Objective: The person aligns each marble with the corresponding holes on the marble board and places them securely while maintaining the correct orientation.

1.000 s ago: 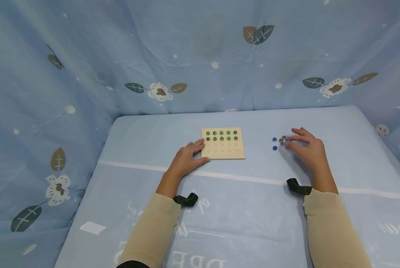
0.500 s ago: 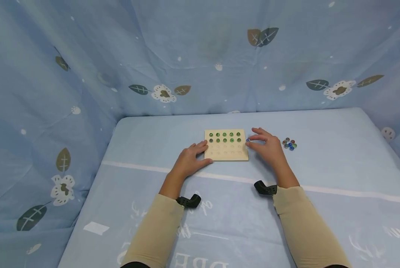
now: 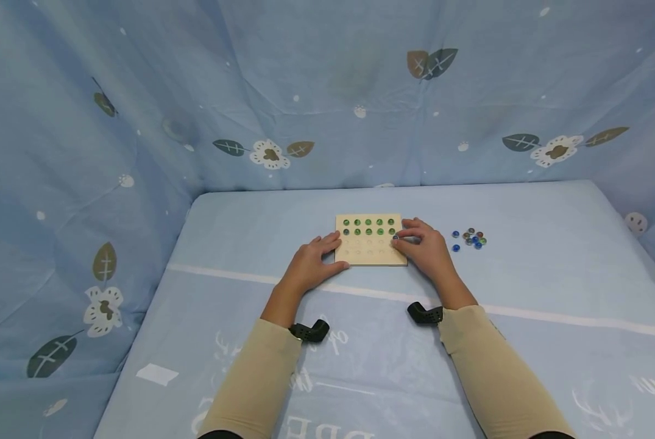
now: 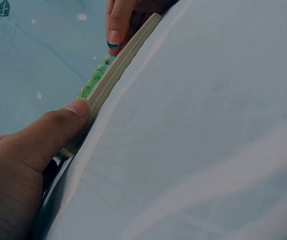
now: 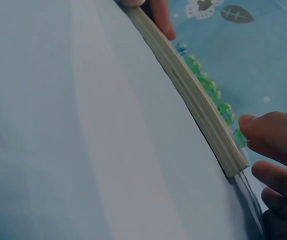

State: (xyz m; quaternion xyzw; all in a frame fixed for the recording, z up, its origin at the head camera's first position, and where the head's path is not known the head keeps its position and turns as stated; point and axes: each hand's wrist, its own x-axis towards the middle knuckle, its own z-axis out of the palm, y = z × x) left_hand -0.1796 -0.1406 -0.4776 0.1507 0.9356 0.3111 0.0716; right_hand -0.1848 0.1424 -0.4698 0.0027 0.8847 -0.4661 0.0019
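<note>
A pale wooden board (image 3: 368, 253) with rows of round hollows lies on the cloth. Its two far rows hold glass marbles (image 3: 368, 222), mostly green, with a darker bluish one at the left. My left hand (image 3: 309, 263) rests at the board's left side, fingertips on the left edge and thumb (image 4: 76, 110) against the near edge. Over the board's right edge, my right hand (image 3: 427, 251) pinches a blue marble (image 3: 395, 237) between thumb and fingertips, by the third row's right end. Little of that marble shows past a fingertip in the left wrist view.
Right of my right hand lies a loose cluster of several marbles (image 3: 474, 239), blue, green, brown and reddish. Two blue marbles (image 3: 456, 248) sit apart at its left. Patterned blue cloth (image 3: 360, 140) hangs behind the light-blue covered table (image 3: 371, 347).
My right hand has moved left from the marble cluster to the board, carrying a blue marble, and now has it over the board's right side. My left hand has stayed at the board.
</note>
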